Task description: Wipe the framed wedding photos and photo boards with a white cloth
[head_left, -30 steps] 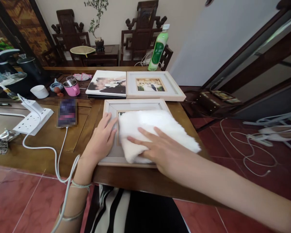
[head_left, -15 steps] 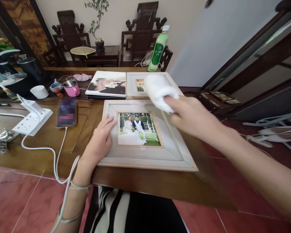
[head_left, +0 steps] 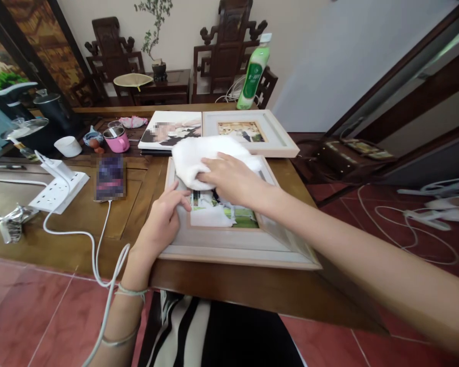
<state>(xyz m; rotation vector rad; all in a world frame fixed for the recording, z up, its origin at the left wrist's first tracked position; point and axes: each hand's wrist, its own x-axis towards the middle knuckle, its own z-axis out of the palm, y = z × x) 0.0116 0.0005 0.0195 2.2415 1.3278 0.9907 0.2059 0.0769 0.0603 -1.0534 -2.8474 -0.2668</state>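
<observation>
Wooden table (head_left: 145,178): from my end, its front edge worries me; a hard pull could drag the near picture frame (head_left: 229,238) over it.
Near picture frame: flat beneath both hands; I judge a strong forward push could shove it into the far picture frame (head_left: 271,133), and that into the green bottle (head_left: 252,76) just behind.
White cloth (head_left: 214,148): bunched across the near frame's far side, hiding the top of its photo (head_left: 225,216); a fold could catch the raised rim and jolt everything.
Right hand (head_left: 229,176): on top of the cloth, fingers spread; whether it pinches a fold, I cannot tell.
Left hand (head_left: 164,216): loosely spread on the frame's left side, near the cloth.
</observation>
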